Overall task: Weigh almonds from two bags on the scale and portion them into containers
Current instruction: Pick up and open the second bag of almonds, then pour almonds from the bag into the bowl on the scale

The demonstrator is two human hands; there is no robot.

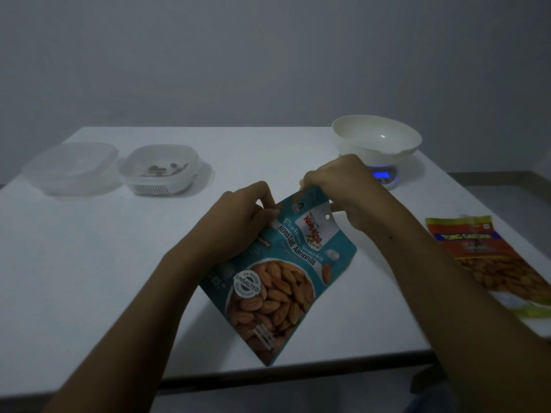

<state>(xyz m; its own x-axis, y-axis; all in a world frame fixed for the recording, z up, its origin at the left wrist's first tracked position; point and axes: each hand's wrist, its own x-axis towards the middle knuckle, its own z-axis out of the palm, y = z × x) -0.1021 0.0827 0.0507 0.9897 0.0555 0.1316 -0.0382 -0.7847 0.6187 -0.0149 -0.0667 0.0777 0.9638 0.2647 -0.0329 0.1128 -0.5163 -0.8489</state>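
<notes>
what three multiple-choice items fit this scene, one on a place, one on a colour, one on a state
1. Where does the scale stand on the table? A far left; B far right; C near edge, centre
2. What colour is the bag that the left hand and right hand hold? A teal; B black; C purple
3. The bowl on the scale is: A full of almonds; B upside down; C empty

Answers: 1 B, the scale sits at the table's far right with its display lit blue. 2 A, both hands grip the top of a teal almond bag. 3 C, the bowl stands upright and its white inside shows bare.
</notes>
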